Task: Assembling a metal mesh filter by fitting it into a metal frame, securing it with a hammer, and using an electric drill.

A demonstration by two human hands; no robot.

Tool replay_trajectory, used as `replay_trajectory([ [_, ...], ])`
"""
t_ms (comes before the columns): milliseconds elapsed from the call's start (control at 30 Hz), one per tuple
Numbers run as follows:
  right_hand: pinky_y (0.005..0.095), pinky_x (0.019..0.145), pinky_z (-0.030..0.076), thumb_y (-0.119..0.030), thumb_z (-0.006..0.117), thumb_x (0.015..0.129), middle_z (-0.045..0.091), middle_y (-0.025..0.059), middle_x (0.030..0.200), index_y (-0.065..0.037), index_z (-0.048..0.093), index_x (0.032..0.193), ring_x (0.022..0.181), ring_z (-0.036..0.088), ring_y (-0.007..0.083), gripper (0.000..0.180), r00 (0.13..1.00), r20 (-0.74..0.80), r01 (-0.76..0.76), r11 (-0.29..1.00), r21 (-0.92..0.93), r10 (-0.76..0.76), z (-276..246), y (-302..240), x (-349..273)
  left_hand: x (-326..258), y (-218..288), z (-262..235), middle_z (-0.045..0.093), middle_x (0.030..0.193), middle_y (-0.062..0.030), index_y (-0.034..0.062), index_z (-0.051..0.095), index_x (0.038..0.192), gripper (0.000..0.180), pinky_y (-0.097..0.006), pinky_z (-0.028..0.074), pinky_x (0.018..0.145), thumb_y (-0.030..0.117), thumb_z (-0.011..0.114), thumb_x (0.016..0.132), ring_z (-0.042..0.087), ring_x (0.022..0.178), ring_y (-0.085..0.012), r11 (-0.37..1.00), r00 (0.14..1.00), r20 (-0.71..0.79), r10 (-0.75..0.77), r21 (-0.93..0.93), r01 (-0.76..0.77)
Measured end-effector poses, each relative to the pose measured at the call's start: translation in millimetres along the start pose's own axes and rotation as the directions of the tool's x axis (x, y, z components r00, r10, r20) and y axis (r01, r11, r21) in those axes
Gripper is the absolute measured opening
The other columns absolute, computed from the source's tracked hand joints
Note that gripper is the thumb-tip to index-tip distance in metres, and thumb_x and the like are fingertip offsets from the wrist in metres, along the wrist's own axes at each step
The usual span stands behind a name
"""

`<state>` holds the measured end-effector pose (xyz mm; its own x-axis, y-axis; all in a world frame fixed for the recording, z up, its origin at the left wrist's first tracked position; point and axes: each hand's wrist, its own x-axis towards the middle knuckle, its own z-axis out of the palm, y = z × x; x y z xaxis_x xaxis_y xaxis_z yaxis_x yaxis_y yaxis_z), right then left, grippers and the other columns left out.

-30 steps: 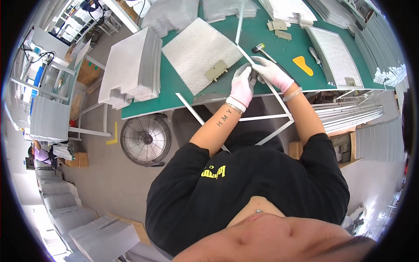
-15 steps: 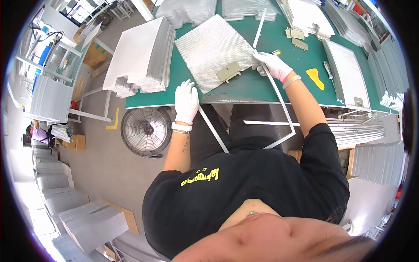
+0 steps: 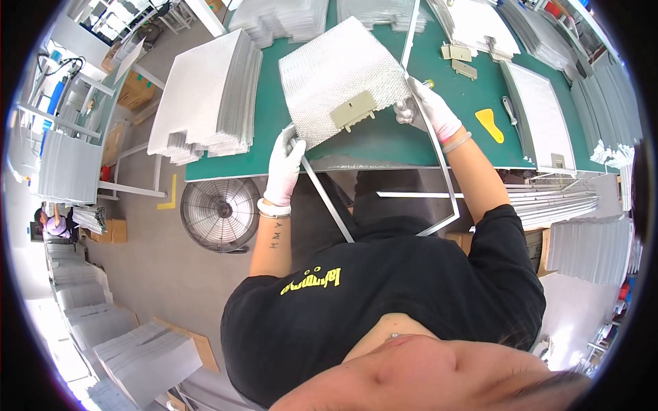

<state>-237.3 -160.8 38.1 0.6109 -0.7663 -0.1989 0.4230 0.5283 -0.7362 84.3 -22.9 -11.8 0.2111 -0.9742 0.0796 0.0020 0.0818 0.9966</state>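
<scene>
A silvery mesh panel point(image 3: 336, 68) is tilted over the green table, with a beige plastic plate point(image 3: 353, 111) set at its near edge. My left hand point(image 3: 284, 168), in a white glove, pinches the panel's near left corner between thumb and fingers. In its white glove, my right hand point(image 3: 433, 113) holds a thin bent metal frame strip point(image 3: 440, 154) beside the panel's right corner. The strip runs far up the table and folds down over my lap. Another length of it point(image 3: 329, 202) reaches from near my left hand to my shirt.
Stacked mesh panels point(image 3: 199, 89) stand at the left of the green table point(image 3: 466, 147). Toward the right lie loose beige plates point(image 3: 464, 68), a yellow scraper point(image 3: 489, 126), a screwdriver point(image 3: 510, 109) and a framed panel point(image 3: 541, 113). A floor fan point(image 3: 223, 214) stands below the table's left edge.
My left hand has closed on the panel's near left corner, where its fingers lay beside it before. The panel has turned slightly and its near side looks raised. My right hand keeps the strip.
</scene>
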Motion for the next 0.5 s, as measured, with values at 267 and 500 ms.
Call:
replay_trajectory([
  [267, 0.0298, 0.065, 0.043, -0.037, 0.053, 0.105, 0.062, 0.0041, 0.084, -0.009, 0.058, 0.120, 0.071, 0.054, 0.0135, 0.032, 0.990, -0.061, 0.125, 0.988, -0.089, -0.131, 21, -9, -14, 4, -7, 8, 0.054, 0.125, -0.0092, -0.0050, 0.037, 0.148, 0.060, -0.033, 0.051, 0.099, 0.008, 0.065, 0.096, 0.059, 0.104, -0.0149, 0.977, 0.997, -0.059, -0.055, -0.207, 0.042],
  [500, 0.0251, 0.073, 0.049, -0.031, 0.061, 0.100, 0.058, 0.0007, 0.085, -0.001, 0.058, 0.118, 0.078, 0.057, 0.0101, 0.035, 0.949, -0.052, 0.193, 0.704, -0.684, -0.310, -5, -19, -34, 3, 38, 29, 0.059, 0.102, -0.0067, -0.0022, 0.021, 0.156, 0.069, -0.046, 0.059, 0.095, 0.009, 0.060, 0.100, 0.068, 0.094, -0.0227, 0.858, 0.997, 0.071, -0.004, -0.511, 0.040],
])
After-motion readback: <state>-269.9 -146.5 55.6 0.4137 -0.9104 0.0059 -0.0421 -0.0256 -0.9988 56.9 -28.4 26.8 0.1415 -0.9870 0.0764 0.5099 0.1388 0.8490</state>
